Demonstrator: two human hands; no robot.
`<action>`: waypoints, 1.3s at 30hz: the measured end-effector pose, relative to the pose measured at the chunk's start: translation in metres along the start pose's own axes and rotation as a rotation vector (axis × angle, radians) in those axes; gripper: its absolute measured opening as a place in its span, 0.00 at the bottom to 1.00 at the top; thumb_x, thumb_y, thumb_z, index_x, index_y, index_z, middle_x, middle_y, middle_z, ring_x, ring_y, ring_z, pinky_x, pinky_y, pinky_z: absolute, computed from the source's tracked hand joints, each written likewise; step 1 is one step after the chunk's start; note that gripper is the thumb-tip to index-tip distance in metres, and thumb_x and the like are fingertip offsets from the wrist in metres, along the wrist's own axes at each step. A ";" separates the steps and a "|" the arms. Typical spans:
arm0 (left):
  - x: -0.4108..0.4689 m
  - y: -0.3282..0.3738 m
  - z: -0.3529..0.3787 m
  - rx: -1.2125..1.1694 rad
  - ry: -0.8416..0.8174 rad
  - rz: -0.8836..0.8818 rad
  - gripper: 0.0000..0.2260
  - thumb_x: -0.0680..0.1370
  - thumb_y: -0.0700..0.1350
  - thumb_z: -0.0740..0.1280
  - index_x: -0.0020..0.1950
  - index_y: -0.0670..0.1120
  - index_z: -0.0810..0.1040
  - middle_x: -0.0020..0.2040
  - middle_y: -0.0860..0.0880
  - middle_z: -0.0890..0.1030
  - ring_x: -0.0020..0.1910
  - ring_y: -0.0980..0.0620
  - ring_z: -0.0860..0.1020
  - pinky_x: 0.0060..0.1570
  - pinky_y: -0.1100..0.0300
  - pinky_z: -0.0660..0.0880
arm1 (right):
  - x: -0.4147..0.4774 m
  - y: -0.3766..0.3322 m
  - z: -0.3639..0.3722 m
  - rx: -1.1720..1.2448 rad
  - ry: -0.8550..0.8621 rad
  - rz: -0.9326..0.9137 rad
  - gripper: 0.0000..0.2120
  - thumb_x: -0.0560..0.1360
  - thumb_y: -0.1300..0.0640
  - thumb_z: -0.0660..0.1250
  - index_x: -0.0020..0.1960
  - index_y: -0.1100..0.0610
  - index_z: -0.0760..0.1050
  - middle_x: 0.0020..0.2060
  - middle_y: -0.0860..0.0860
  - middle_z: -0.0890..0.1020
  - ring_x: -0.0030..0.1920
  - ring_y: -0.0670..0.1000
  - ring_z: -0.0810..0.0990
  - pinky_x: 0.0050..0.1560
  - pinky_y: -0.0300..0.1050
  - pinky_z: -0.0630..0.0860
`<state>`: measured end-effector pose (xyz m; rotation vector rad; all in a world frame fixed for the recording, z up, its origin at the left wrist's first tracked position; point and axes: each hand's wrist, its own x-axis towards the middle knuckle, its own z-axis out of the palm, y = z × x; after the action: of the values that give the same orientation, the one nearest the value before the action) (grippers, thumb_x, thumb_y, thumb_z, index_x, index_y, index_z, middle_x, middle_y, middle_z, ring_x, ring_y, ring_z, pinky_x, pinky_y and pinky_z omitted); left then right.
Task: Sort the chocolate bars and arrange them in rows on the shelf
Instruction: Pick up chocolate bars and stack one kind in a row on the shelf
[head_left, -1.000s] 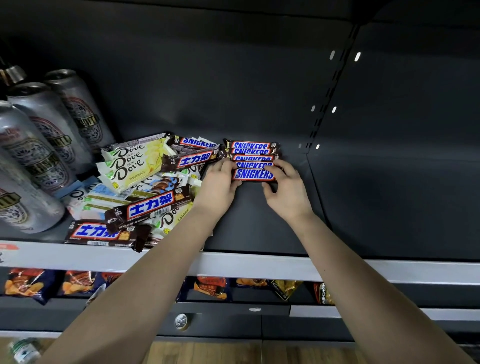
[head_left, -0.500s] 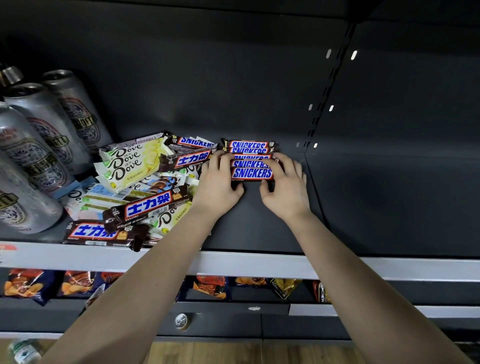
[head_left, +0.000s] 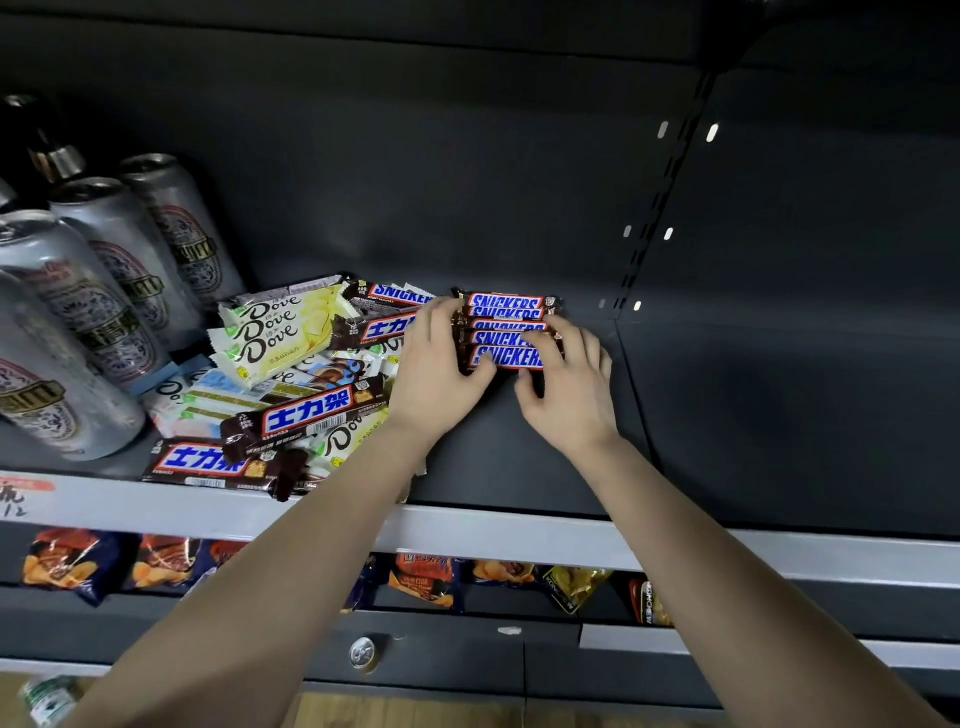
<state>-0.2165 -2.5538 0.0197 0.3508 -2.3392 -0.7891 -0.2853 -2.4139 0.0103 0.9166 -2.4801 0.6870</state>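
1. Brown-wrapped Snickers bars (head_left: 506, 332) lie in a tight row, one behind another, on the dark shelf (head_left: 519, 457), near its back wall and just left of the upright divider.
2. A person's left hand (head_left: 441, 374) presses against the left ends of the row, thumb on the front edge of the nearest bar (head_left: 506, 358), fingers closed around the ends.
3. The right hand (head_left: 566, 384) grips the right end of that same bar, fingers curled over the top, thumb tucked beneath the front edge.
4. Just left of the row sits a loose heap of unsorted bars: pale yellow Dove packs (head_left: 275, 332), dark bars with Chinese lettering (head_left: 306, 413) and another Snickers (head_left: 395, 296) toward the back.
5. Silver cans (head_left: 104, 291) stand further left on the same shelf.
6. Below the grey shelf lip (head_left: 519, 535), snack bags (head_left: 426, 579) fill the lower tier.
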 end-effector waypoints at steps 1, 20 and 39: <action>0.002 0.001 -0.002 -0.082 0.029 -0.032 0.25 0.72 0.44 0.67 0.66 0.40 0.66 0.64 0.44 0.69 0.64 0.47 0.67 0.65 0.58 0.64 | 0.001 -0.004 -0.001 0.011 0.008 -0.031 0.22 0.69 0.49 0.55 0.59 0.55 0.75 0.63 0.56 0.73 0.61 0.59 0.70 0.62 0.60 0.68; 0.017 -0.053 -0.104 0.308 -0.047 -0.180 0.15 0.73 0.39 0.66 0.60 0.46 0.75 0.61 0.43 0.75 0.62 0.41 0.70 0.63 0.53 0.66 | 0.052 -0.099 0.031 0.080 -0.173 -0.265 0.21 0.77 0.55 0.61 0.70 0.56 0.67 0.68 0.54 0.68 0.69 0.56 0.63 0.72 0.52 0.55; 0.014 -0.071 -0.101 0.320 -0.004 -0.186 0.16 0.71 0.59 0.69 0.49 0.48 0.73 0.45 0.52 0.79 0.51 0.47 0.70 0.49 0.54 0.66 | 0.071 -0.112 0.052 0.027 -0.144 -0.374 0.18 0.68 0.62 0.72 0.57 0.57 0.75 0.53 0.54 0.77 0.58 0.57 0.72 0.71 0.51 0.57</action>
<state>-0.1588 -2.6602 0.0448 0.7126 -2.4621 -0.4953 -0.2689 -2.5525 0.0402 1.4357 -2.3250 0.5431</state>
